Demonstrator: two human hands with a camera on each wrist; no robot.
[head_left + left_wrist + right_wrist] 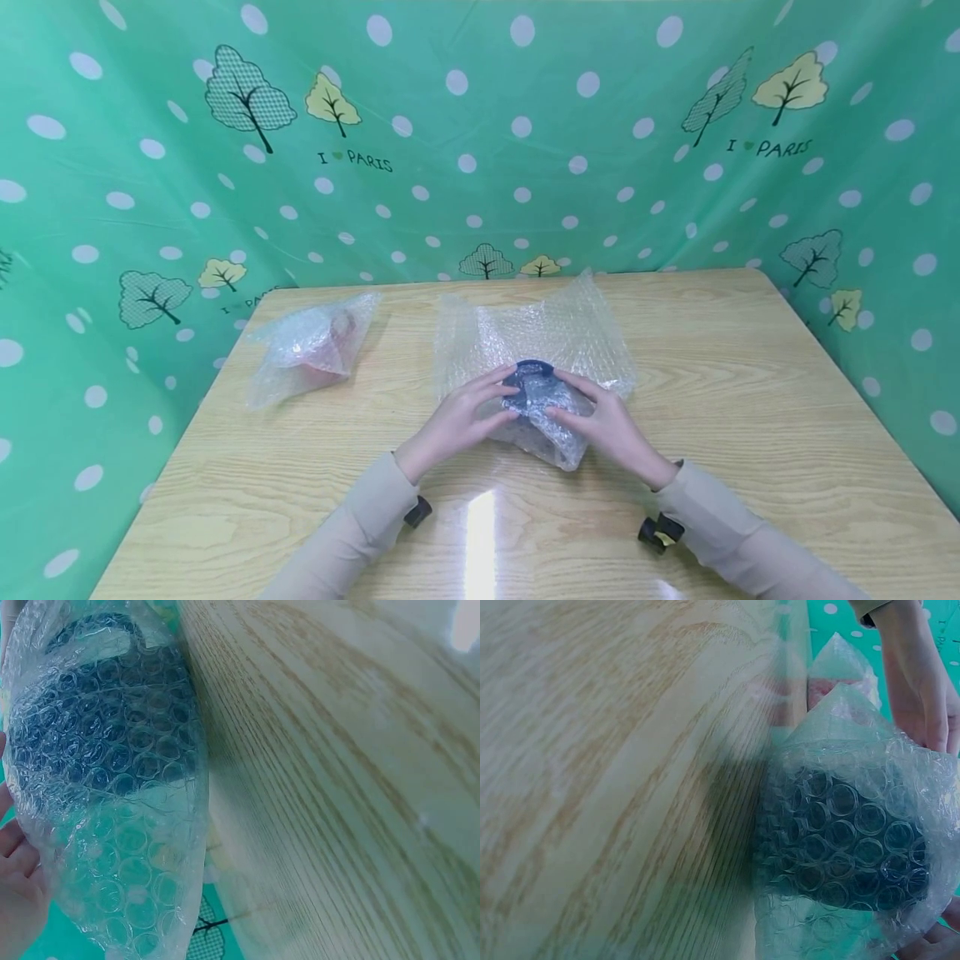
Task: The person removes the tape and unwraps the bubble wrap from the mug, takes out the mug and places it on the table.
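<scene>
A dark blue, round-rimmed cup-like object (534,367) stands partly covered by bubble wrap (551,446), whose front flap is folded up over it. The left hand (459,418) holds the wrap against the object's left side, fingers near the rim and thumb on the front. From the other side, the right hand (613,427) holds it likewise, thumb on the folded flap. Through the bubbles the dark body (105,727) shows in the left wrist view and the blue side (855,832) in the right wrist view. Some fingertips are hidden behind the wrap.
A reddish item wrapped in bubble wrap (318,342) lies at the table's back left. The rest of the bubble wrap sheet (517,329) spreads behind the blue object toward the far edge. A green dotted cloth (495,100) surrounds the wooden table (750,417).
</scene>
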